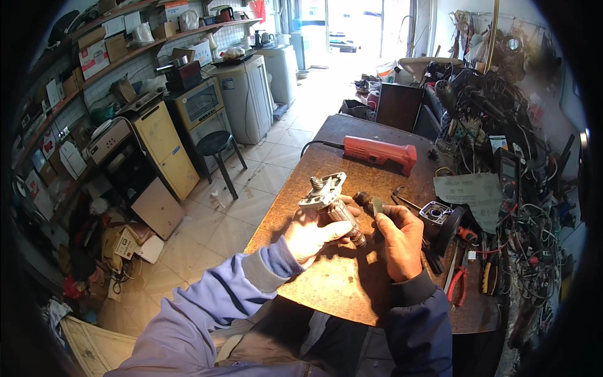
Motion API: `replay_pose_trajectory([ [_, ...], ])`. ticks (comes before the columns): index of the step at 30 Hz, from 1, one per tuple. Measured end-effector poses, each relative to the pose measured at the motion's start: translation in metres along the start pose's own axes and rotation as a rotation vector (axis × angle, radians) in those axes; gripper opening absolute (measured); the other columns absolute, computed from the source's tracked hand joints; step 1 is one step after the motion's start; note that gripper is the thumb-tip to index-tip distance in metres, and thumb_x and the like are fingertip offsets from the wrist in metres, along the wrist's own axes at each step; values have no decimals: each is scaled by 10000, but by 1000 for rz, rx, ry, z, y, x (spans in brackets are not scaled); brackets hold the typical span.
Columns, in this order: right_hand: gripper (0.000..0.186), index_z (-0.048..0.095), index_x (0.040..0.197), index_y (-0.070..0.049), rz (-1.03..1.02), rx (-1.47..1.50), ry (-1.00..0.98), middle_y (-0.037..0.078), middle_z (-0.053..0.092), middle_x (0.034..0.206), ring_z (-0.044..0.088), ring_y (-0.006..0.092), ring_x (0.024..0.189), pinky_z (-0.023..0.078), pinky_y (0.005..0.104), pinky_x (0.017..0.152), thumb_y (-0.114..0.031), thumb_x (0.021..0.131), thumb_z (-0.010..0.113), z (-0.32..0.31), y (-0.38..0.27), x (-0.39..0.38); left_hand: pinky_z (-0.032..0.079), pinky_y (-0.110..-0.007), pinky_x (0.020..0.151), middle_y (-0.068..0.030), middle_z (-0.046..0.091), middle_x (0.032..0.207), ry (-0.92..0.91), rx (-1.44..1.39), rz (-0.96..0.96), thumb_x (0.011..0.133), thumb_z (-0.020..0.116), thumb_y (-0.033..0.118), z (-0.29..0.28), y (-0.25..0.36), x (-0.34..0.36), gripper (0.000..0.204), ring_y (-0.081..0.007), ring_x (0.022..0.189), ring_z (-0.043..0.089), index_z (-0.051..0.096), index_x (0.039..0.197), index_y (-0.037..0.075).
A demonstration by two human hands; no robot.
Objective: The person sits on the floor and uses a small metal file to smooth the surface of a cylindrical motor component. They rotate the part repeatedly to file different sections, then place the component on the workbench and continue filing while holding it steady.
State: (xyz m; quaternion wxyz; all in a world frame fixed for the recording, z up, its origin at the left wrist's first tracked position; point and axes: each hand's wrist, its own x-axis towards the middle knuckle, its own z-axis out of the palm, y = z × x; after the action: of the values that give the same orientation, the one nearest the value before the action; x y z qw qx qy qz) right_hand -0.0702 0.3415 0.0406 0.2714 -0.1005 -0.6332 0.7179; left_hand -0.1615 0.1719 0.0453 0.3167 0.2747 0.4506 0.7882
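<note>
My left hand (317, 235) grips a motor armature (345, 220), a tilted cylindrical part with a pale metal end bracket (319, 191) and gear at its upper end. My right hand (402, 242) pinches a small flat grey-green piece (378, 208) just right of the armature. Behind that piece is a dark rounded part (361, 198), partly hidden. Beyond my hands a red power-tool casing (377, 151) with a black cord lies on the worn wooden bench (301, 283). A metal housing (434, 212) sits by my right hand.
Red-handled pliers (456, 288), a multimeter (505, 169), a pale green sheet (471, 198) and tangled cables (527, 276) crowd the right side. A black stool (215, 146), old appliances (164, 151) and loaded shelves (125, 56) line the left, beside a tiled walkway toward a bright doorway.
</note>
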Motion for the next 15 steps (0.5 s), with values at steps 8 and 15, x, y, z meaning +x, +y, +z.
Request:
replay_pose_trajectory([
  [8, 105, 611, 926, 73, 30, -30, 10, 77, 631, 781, 574, 108, 598, 474, 256, 549, -26, 891, 617, 3, 0, 0, 562, -354, 871, -118, 636, 1156, 1, 87, 12, 857, 692, 16, 2, 0, -3, 522, -199, 1011, 651, 481, 1334, 20],
  [15, 131, 613, 944, 75, 40, -74, -1, 83, 630, 787, 579, 119, 598, 472, 260, 543, -43, 888, 624, 2, 2, 1, 574, -318, 770, -75, 650, 1014, 16, 93, 75, 873, 676, -9, 0, -7, 0, 394, -164, 882, 655, 547, 1245, 11],
])
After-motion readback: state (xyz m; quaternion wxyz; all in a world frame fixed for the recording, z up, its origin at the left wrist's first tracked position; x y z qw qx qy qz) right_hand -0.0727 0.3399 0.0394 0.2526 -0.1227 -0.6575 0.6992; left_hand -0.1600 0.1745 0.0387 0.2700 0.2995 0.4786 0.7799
